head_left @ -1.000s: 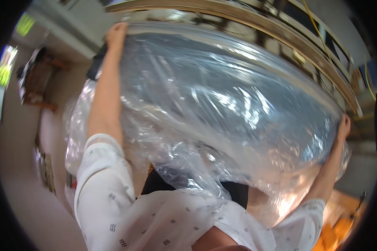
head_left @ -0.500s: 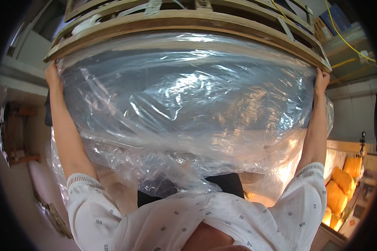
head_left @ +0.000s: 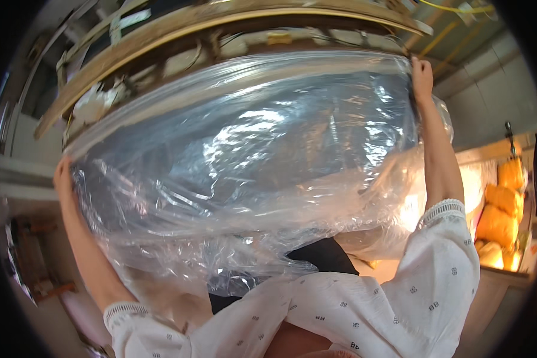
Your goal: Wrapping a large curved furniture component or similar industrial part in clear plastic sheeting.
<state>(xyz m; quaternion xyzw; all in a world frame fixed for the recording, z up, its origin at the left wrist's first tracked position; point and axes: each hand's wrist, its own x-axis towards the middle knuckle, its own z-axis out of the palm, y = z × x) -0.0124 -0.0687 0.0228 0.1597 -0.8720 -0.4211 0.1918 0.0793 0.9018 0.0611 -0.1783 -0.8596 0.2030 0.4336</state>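
Note:
A large clear plastic bag [head_left: 244,161] is stretched wide in front of me and fills most of the view. My left hand [head_left: 62,176] grips its left edge at mid height. My right hand [head_left: 422,73] grips its upper right edge, raised higher than the left. Both arms in white patterned sleeves [head_left: 441,268] reach up from below. The bag's lower part hangs crumpled above my chest. Something dark shows through below the bag.
A curved wooden frame or rack [head_left: 221,24] runs above the bag's top edge. Yellow-orange sacks [head_left: 501,209] lie on a surface at the right. A yellow cable [head_left: 453,9] crosses the top right. A pale wall stands at the left.
The bag has tilted: my left hand has dropped lower and my right hand stays high. The view has swung, showing more of the wooden frame and the right side.

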